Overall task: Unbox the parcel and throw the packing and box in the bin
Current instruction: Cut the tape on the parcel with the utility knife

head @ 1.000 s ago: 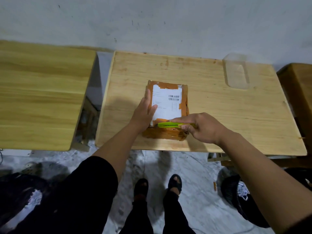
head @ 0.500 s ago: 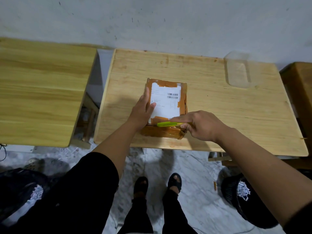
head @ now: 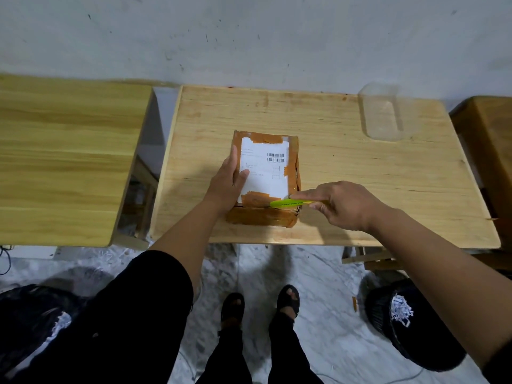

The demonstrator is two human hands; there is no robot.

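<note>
A small parcel (head: 277,151), wrapped in brown tape with a white shipping label on top, lies on the wooden table (head: 360,176) near its front edge. My left hand (head: 228,182) rests on the parcel's left side, fingers straight along the top, thumb on the label. My right hand (head: 343,203) grips a lime-green box cutter (head: 288,202), index finger stretched along it. The cutter lies across the parcel's near top edge, toward the right corner. Its blade tip cannot be made out.
A clear plastic container (head: 383,112) stands at the table's back right. A second wooden table (head: 63,162) is to the left across a gap, another wooden piece (head: 487,139) at far right. Black bins (head: 410,322) stand on the floor at right and lower left (head: 30,317).
My right hand and the green cutter have slid to the right along the parcel's near top edge. My left hand stays on the parcel's left side.
</note>
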